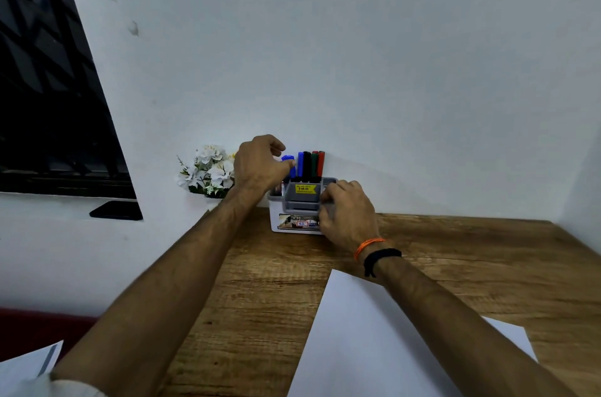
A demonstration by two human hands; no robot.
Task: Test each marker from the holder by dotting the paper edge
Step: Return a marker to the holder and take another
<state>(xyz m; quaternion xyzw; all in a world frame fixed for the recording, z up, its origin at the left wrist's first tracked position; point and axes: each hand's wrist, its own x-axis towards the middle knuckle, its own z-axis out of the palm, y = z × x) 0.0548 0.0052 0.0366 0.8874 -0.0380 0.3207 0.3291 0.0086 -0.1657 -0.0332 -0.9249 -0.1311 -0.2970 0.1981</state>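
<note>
A blue marker is being pinched at its cap by the left hand above the grey holder at the back of the wooden surface, while the holder is being gripped by the right hand; a straight upward pull is judged best, towards the paper lying nearby

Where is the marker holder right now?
In the head view, the holder sits at the table's far edge against the wall, between both hands, right of the flowers.
</note>
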